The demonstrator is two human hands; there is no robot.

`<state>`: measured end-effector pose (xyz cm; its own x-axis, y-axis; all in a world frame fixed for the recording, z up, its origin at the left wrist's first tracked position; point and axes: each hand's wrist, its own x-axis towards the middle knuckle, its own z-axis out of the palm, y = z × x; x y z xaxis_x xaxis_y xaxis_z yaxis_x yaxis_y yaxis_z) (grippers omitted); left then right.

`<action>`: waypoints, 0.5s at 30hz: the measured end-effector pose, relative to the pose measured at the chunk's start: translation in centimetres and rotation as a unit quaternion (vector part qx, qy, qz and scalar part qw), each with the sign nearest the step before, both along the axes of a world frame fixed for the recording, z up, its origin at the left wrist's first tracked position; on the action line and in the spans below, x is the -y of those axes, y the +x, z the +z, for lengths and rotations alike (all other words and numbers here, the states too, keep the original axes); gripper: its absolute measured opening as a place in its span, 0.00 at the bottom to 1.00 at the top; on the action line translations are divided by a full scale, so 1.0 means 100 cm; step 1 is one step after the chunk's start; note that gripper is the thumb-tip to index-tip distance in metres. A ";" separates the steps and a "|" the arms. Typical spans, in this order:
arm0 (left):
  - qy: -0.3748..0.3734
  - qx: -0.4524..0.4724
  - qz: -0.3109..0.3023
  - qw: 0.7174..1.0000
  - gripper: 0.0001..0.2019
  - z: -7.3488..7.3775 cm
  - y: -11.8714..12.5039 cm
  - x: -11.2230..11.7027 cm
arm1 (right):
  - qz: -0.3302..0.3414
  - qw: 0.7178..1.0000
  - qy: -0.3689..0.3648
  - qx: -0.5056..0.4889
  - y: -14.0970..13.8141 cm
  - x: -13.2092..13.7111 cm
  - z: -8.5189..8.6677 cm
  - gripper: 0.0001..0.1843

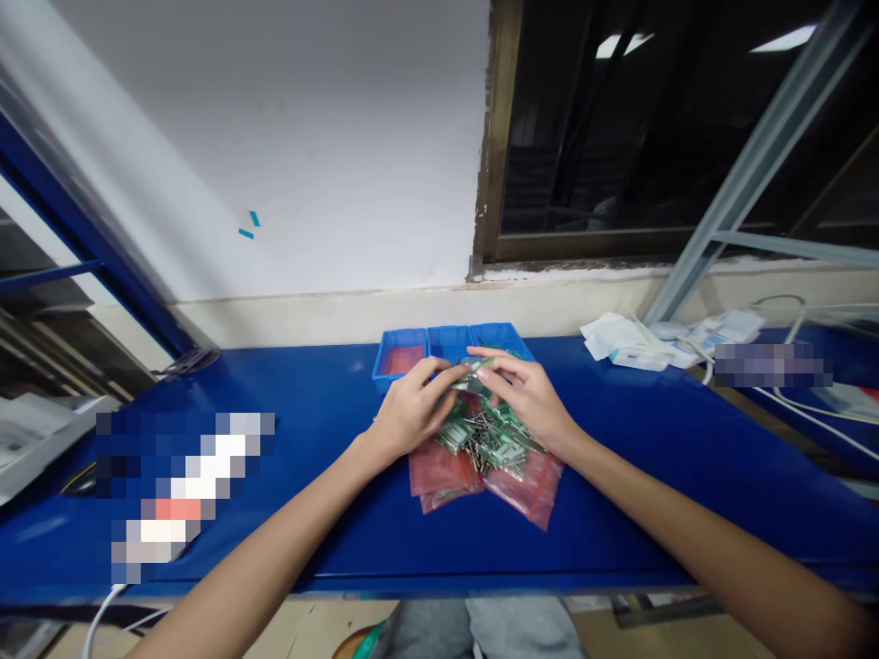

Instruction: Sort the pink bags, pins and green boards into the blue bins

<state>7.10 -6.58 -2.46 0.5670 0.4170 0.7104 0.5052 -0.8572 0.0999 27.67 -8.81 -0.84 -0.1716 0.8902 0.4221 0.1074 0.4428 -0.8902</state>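
Over the middle of the blue table, my left hand (pixel 414 407) and my right hand (pixel 527 395) meet at a small clear plastic bag (pixel 473 377). The fingertips of both hands are closed on its upper part, and some fingers hide what it contains. Just beneath lies a heap of green-tinted plastic bags (pixel 506 441) and loose screws or pins (pixel 479 439), too small to tell which. Pink plastic bags (pixel 445 469) stick out of the heap toward me, on the left and right. Behind my hands stand blue bins (pixel 380 364); the left one has pink bags inside.
The blue table (pixel 316 439) reaches a pale wall with a dark window. White papers and packets (pixel 628 343) lie at the back right beside cables and a metal post (pixel 721 201). A blurred-out strip (pixel 199 490) with a white cable lies left; a white box (pixel 41 439) sits beyond.
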 end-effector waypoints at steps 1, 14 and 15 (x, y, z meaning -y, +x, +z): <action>0.001 0.000 -0.001 1.000 0.17 -0.001 0.000 0.000 | 0.001 1.000 -0.005 -0.005 0.000 0.000 0.001 0.12; -0.012 0.057 -0.072 0.996 0.12 0.000 0.002 0.001 | 0.027 0.984 -0.112 -0.134 0.002 -0.006 -0.005 0.14; -0.017 0.057 -0.078 0.995 0.12 0.002 0.002 0.001 | 0.038 0.982 -0.123 -0.139 0.002 -0.006 -0.004 0.14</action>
<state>7.29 -6.71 -2.29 0.5423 0.3547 0.7616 0.3502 -0.9194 0.1789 27.90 -8.22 -1.27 -0.1503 0.9601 0.2360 -0.1793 0.2083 -0.9615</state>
